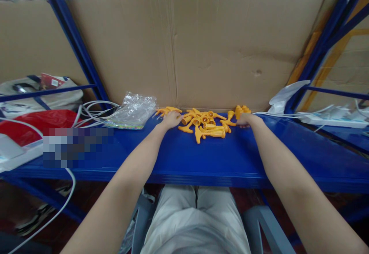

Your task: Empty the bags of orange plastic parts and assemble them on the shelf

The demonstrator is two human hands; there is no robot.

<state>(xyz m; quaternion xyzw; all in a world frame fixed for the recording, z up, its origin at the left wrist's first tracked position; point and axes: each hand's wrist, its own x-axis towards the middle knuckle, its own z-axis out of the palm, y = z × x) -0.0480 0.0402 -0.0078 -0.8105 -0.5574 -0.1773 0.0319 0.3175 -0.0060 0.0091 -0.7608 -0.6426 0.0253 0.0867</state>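
Observation:
Yellow plastic corkscrew parts lie in a loose pile (209, 122) on the blue tabletop, some T-shaped handles and some hollow barrels. My left hand (172, 120) is at the pile's left end, fingers curled downward beside T-handled corkscrews (165, 110) with metal spirals. What it grips, if anything, is hidden under the fingers. On the right, my right hand (245, 119) has its fingers bent in, next to a cluster of yellow barrels (241, 110) against the cardboard. Its palm side is out of sight, so any held piece cannot be made out.
A cardboard panel (219, 50) stands along the table's back, between blue metal posts (77, 46). Left of the pile lie a clear plastic bag (134, 110), white cables (96, 106) and a red bag (57, 119). A white power strip (331, 119) is at the right.

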